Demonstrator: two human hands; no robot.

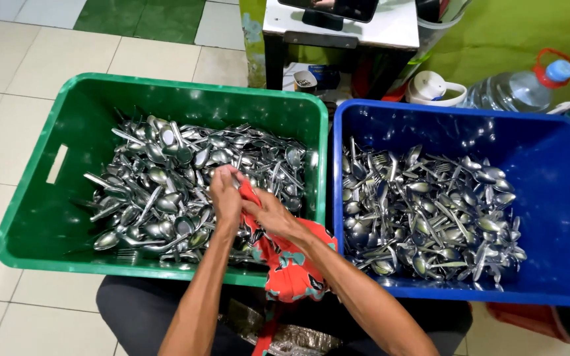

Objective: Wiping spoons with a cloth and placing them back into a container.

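A green plastic crate (41, 217) on the left holds a heap of metal spoons and forks (159, 178). A blue crate (549, 158) on the right holds another heap of cutlery (430, 211). Both my hands are over the green crate's near right side. My left hand (225, 198) and my right hand (268, 212) are closed together on a red patterned cloth (291, 260) that hangs down over the crate's front rim. Whether a piece of cutlery is wrapped inside the cloth is hidden.
A small white-topped table (338, 29) stands behind the crates. Next to it are a white mug (433, 89) and a large clear water bottle with a blue cap (519, 89). Pale floor tiles lie to the left.
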